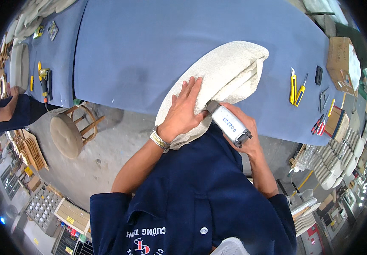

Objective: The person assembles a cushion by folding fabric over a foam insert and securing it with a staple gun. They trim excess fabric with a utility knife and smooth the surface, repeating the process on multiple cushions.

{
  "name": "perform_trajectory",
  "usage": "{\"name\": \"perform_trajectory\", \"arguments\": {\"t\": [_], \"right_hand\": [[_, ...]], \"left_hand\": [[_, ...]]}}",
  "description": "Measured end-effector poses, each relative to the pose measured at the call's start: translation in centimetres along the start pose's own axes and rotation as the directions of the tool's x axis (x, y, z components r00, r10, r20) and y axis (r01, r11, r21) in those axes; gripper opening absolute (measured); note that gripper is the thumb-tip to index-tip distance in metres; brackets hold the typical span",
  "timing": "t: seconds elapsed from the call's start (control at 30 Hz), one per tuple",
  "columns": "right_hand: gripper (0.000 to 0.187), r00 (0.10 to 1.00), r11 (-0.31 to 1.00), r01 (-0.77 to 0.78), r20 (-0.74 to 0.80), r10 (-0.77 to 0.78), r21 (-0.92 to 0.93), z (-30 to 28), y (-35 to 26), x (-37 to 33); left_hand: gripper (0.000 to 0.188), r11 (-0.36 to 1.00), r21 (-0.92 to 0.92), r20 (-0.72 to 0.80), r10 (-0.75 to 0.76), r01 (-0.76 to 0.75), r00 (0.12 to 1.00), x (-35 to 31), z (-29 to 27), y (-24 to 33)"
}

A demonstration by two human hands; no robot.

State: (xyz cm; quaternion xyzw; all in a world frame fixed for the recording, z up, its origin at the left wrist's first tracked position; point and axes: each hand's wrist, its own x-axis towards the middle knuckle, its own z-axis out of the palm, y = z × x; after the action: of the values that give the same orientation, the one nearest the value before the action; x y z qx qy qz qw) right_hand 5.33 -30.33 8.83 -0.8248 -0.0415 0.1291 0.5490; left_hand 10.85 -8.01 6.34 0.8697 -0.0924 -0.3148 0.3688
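Observation:
A cream fabric-covered panel [217,68], curved and rounded at its ends, rests over the near edge of the blue table, against my front. Loose cloth folds show along its right side. My left hand [181,112] lies on the cloth with its fingers stretched out, the thumb close to the tool's nose. In my right hand [248,127] is a staple gun [230,123] with a silver-grey body. Its dark nose meets the fabric near the panel's lower right edge; the exact contact point is hidden.
On the blue table [149,51], a yellow utility knife [293,89], a screwdriver [301,90] and red-handled pliers [318,126] lie to the right, near a cardboard box [343,63]. A round stool [66,136] stands at left. Another person's arm [9,108] is at far left.

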Motion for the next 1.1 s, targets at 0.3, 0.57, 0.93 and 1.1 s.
{"name": "perform_trajectory", "arguments": {"t": [0.3,0.57,0.93,1.1], "right_hand": [[0.060,1.000,0.999,0.005,-0.019,-0.006,-0.035,0.4,-0.3,-0.2],[0.057,0.998,0.999,0.052,-0.030,-0.052,-0.013,0.7,-0.7,-0.7],[0.055,0.997,1.000,-0.017,-0.080,0.017,-0.002,2.1,-0.3,-1.0],[0.056,0.998,1.000,0.025,-0.050,-0.025,-0.003,1.8,-0.6,-1.4]], "left_hand": [[0.101,1.000,-0.008,-0.036,0.011,-0.011,0.999,0.1,-0.2,0.5],[0.102,0.999,-0.032,-0.037,0.014,-0.015,0.999,0.0,-0.1,0.3],[0.098,0.999,-0.003,-0.071,0.034,-0.035,0.997,0.1,0.1,0.1],[0.098,0.998,-0.007,-0.073,0.059,-0.060,0.996,0.3,0.2,-0.4]]}}
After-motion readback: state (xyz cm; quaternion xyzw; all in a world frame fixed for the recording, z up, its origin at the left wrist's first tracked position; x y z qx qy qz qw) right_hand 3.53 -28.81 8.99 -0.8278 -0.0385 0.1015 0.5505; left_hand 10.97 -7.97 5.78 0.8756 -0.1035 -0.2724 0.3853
